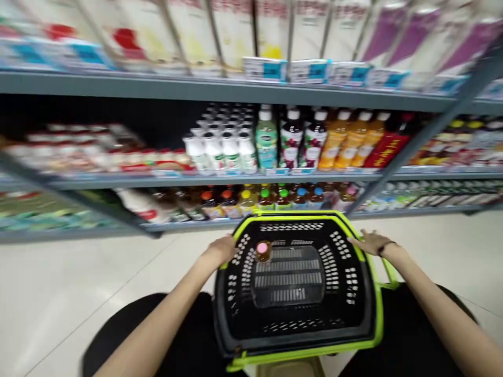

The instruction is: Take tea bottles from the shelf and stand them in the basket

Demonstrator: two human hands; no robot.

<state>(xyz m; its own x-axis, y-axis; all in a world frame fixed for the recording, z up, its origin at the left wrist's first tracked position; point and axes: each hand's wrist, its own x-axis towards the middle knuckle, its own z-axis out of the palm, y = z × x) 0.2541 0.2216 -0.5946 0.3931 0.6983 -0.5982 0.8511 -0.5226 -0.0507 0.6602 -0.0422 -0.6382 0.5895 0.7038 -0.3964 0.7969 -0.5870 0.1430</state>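
Observation:
A black shopping basket [363, 314] with a lime-green rim sits in front of me at lap height. Inside it stands one small bottle with a pink cap [262, 251], near the far left corner. My left hand [222, 250] rests on the basket's far left rim, fingers curled over the edge. My right hand [371, 242] lies flat on the far right rim with fingers spread; a dark band circles that wrist. The picture is blurred by motion.
Grey store shelves [236, 180] run across the view. The middle shelf holds white, green, purple and orange drink bottles [291, 139]; the lower shelf holds small bottles with coloured caps [267, 199]. Cartons fill the top shelf. Pale tiled floor [78, 293] lies on both sides.

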